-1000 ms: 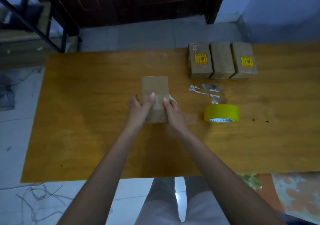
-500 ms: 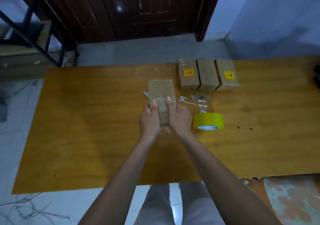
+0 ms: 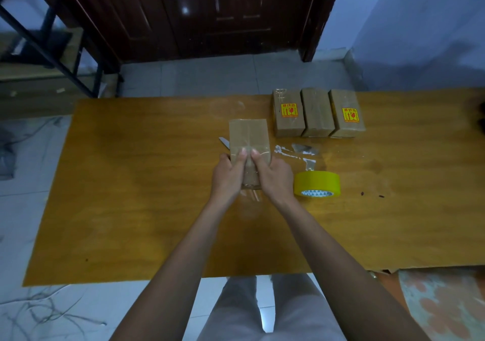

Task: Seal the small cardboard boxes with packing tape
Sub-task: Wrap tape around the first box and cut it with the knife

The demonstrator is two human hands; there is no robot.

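On a yellow table, left hand and right hand gripping the near end of a taped box, thumbs pressed on top, tape roll just right, three boxes behind, blade peeking out left

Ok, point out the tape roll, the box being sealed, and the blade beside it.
tape roll [image 3: 316, 182]: head view, yellow outer band.
box being sealed [image 3: 248, 133]: head view, top face.
blade [image 3: 223, 141]: head view, exposed metal tip.
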